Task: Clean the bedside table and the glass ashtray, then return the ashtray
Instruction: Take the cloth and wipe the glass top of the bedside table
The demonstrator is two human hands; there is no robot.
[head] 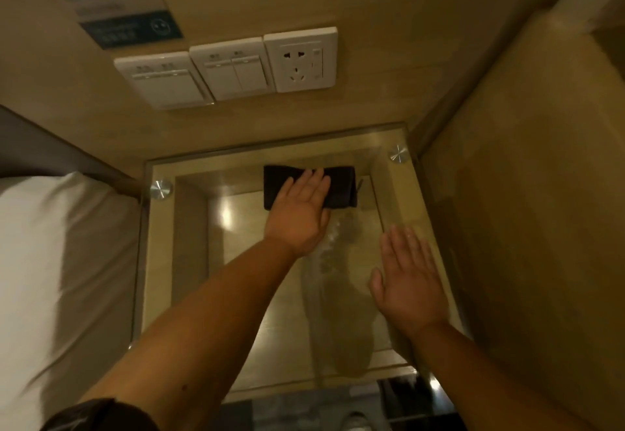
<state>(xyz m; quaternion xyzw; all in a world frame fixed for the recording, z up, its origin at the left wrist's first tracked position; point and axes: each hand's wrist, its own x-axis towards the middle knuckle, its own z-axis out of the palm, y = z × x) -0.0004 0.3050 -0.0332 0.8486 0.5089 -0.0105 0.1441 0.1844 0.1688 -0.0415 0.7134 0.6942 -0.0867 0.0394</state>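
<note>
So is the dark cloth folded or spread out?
Folded: the dark cloth forms a compact thick rectangle under the left hand on the glass table top.

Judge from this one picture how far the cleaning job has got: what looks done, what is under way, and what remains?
Done: a wet smear streaks the glass top of the bedside table, so some wiping seems done. Under way: the left hand presses a dark cloth flat near the back edge; the right hand is open over the glass. Left: no ashtray is in view, so cleaning and returning it cannot be confirmed.
</note>
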